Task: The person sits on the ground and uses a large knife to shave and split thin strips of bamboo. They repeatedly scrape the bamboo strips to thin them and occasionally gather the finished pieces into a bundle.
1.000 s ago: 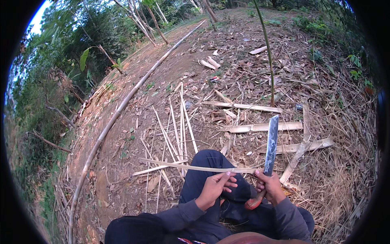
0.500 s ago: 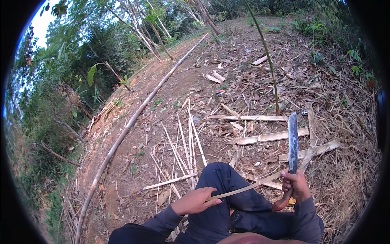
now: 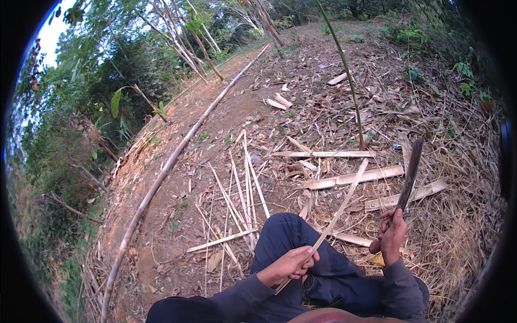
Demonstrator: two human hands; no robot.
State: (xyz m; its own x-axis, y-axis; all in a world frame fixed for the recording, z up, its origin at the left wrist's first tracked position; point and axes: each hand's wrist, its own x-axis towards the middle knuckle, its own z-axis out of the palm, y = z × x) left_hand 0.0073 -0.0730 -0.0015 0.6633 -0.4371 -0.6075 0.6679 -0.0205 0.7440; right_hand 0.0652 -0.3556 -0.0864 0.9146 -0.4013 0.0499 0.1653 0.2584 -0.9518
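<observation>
The left hand point(image 3: 293, 265) has its fingers closed around the lower part of a long, pale strip point(image 3: 341, 207), pinching it between thumb and fingers just in front of the bent knee point(image 3: 283, 229). A short end of the strip shows below the hand; the rest rises slantwise up and to the right, its far tip standing over the ground in this view, near the split pieces.

The right hand point(image 3: 393, 231) grips a long knife point(image 3: 411, 175), its fingers curled about the handle. The dark blade points up and leans a little to the right — strip and blade are well apart. The rounded, brownish butt of the handle shows to the left of the hand.

Ahead of the knee, a loose bundle of narrow slats point(image 3: 249, 185) fans out over bare earth and litter, and one pale slat point(image 3: 222, 240) lies across its lower end. To the right lie broader split pieces point(image 3: 355, 177), with dry grass point(image 3: 458, 242) beyond the right hand. A long pole point(image 3: 161, 175) runs along the ground on the left, and a thin green stem point(image 3: 350, 81) stands among fallen leaves farther off, with trees point(image 3: 177, 43) behind.
</observation>
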